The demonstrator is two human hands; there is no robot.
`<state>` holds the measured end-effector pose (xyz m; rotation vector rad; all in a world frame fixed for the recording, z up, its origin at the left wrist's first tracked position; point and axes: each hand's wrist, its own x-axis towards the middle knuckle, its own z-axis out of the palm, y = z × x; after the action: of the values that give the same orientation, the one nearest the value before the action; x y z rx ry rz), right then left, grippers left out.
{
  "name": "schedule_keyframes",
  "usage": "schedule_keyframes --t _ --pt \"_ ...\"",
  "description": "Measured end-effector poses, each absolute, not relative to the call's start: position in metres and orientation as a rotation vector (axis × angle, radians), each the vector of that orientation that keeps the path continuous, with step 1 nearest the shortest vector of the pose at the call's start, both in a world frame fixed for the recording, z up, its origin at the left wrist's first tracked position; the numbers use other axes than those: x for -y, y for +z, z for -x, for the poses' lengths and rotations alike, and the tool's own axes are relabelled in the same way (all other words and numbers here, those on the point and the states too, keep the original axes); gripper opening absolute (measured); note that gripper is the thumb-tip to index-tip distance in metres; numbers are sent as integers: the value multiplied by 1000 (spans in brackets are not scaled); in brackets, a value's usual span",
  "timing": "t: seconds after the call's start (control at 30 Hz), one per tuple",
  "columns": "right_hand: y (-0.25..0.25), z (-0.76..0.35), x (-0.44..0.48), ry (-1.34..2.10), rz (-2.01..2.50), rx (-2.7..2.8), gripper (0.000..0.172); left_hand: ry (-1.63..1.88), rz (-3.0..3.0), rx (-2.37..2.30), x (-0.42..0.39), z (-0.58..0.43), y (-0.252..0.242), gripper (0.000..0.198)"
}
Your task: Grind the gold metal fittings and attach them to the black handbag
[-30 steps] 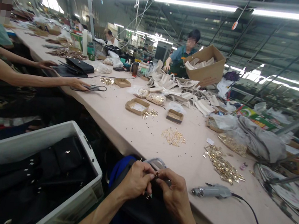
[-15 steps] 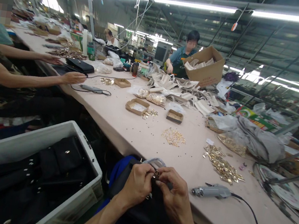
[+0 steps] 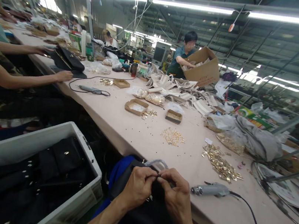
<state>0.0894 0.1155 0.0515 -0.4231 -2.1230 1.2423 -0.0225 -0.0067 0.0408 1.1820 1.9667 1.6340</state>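
From the head camera we are looking down at the grey power tool (image 3: pixel 211 189), lying on its side on the long table (image 3: pixel 134 136) with its cord trailing off to the right.

Just left of the power tool, at the table's near edge, our two hands are meeting over the black bag (image 3: pixel 147 216). The bag is sitting in our lap, below the tool's level and off the tabletop. The left hand (image 3: pixel 137 185) is clenching its fingers on the bag's top edge. The right hand (image 3: pixel 175 194), the nearer one to the tool, is doing the same, thumb and fingertips pinching tight against the left's. Something tiny and dark is showing between the fingertips; we cannot tell what it is.

Just beyond the power tool a heap of gold fittings (image 3: pixel 222 164) is spreading over the table, and a smaller gold pile (image 3: pixel 173 136) is lying beyond and left of it. Far left of the tool a grey crate (image 3: pixel 50 138) is holding more black bags. Well beyond the tool a person is reaching into a tilted cardboard box (image 3: pixel 204 73), and far off to its left a co-worker's hand (image 3: pixel 64 75) is resting at the table's edge.
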Motion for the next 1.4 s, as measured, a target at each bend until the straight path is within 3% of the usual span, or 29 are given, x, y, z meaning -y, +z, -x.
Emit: schedule_keyframes --t 0.2,0.77,1.07,1.27,1.4 --pt "45 -91 -119 1393 595 2029 1 1636 -970 -1882 4 16 34 14" --pt "43 -96 -120 1559 646 1989 13 1580 -982 -2174 -6 5 37 23" --pt "40 -94 -126 1661 620 1949 19 1572 -873 -2135 -8 10 34 25" --pt "32 -96 -132 1674 631 1874 19 1654 -789 -1952 -10 10 32 15" --pt "30 -96 -132 1650 660 1830 22 1668 -783 -1918 -12 5 31 23"
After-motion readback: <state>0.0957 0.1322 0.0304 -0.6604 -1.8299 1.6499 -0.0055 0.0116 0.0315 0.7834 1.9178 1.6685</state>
